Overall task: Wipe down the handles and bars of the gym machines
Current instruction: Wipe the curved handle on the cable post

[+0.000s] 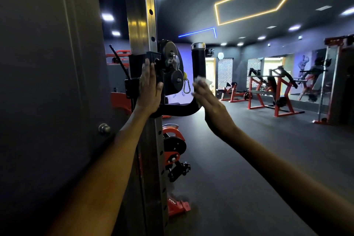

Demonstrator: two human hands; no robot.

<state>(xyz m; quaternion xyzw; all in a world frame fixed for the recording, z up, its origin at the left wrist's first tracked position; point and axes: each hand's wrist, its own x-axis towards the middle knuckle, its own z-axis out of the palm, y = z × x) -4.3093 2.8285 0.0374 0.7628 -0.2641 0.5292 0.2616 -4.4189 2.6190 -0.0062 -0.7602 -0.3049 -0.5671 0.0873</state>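
Note:
A black curved handle [198, 63] with a silver end cap rises from the sliding carriage [153, 63] on a steel upright post [141, 25] with holes. My left hand [149, 90] lies flat with straight fingers against the carriage beside the pulley block [171, 67]. My right hand [208, 105] presses a small white cloth [200, 79] against the lower part of the handle's grip; the fingers look straight and are blurred. Most of the cloth is hidden behind the fingers.
A dark panel [47, 82] with a round knob [104, 128] fills the left. A red and black pulley [174, 145] sits lower on the post. A carabiner [186, 87] hangs by the pulley block. Red gym machines [274, 90] stand across the dark floor.

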